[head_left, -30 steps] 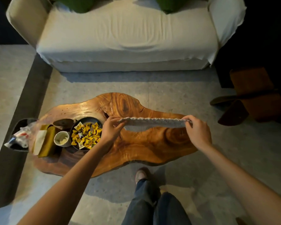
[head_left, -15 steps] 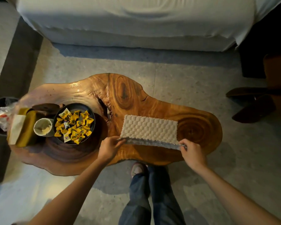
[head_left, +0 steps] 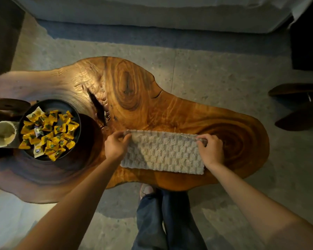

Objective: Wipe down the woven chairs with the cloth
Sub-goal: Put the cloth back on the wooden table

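A pale, bumpy-textured cloth [head_left: 163, 154] lies folded on the wooden slab table [head_left: 152, 109], near its front edge. My left hand [head_left: 115, 146] pinches the cloth's far left corner. My right hand [head_left: 210, 149] pinches the far right corner. Both hands hold the top layer over the lower one. No woven chair is plainly in view; a dark wooden seat [head_left: 300, 107] shows at the right edge.
A black bowl of yellow wrapped sweets [head_left: 49, 130] and a pale cup [head_left: 3, 134] stand on the table's left part. A white sofa [head_left: 152, 13] runs along the top. My legs in jeans [head_left: 166, 219] stand before the table.
The cloth was held stretched in the air, then laid on the table. Both hands have carried its near edge over to the far side, folding it in half. The camera has tilted down.
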`<state>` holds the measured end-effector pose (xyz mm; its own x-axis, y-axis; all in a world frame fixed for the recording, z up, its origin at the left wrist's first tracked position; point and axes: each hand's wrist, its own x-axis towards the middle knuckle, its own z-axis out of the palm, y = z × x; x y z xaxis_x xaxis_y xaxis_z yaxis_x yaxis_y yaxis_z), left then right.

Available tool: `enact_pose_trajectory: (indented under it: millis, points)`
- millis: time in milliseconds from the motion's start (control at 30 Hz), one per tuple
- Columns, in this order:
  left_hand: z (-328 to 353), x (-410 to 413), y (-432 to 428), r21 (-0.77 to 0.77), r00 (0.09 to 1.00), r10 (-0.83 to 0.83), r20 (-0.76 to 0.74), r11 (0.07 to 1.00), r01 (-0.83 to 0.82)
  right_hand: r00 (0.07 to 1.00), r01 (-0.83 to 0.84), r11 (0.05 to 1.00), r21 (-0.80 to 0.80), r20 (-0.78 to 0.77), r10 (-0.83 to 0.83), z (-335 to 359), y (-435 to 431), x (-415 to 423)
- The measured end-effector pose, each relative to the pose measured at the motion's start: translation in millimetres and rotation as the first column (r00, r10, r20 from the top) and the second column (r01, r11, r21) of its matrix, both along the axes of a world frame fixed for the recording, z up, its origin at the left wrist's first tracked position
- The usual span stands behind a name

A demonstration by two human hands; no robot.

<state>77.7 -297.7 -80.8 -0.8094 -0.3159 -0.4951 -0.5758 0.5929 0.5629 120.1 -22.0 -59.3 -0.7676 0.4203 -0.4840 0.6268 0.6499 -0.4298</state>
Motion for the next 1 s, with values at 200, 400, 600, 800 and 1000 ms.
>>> enact_pose_trajectory:
  millis: [200, 400, 600, 800, 1000]
  points:
    - [7, 20, 5, -0.080, 0.995, -0.069, -0.076, 0.995, 0.063, 0.947, 0.314, 0.948, -0.051, 0.083, -0.310, -17, -9, 27]
    - [7, 38, 8, 0.046, 0.999, -0.042, 0.013, 0.998, 0.042, 0.899, 0.415, 0.895, -0.162, 0.221, -0.377, -22, -18, 38]
    - [10, 37, -3, 0.234, 0.991, -0.070, 0.111, 0.971, 0.042, 0.958, 0.245, 0.923, -0.297, -0.071, -0.277, 22, -37, 24]
    - [8, 39, -10, 0.371, 0.973, -0.112, 0.201, 0.928, 0.030, 0.974, -0.121, 0.959, -0.256, -0.217, 0.065, 40, -109, 9]
    - [3, 39, -18, 0.412, 0.975, -0.147, 0.169, 0.909, 0.065, 0.943, -0.298, 0.934, -0.198, -0.212, 0.256, 8, -160, 13]
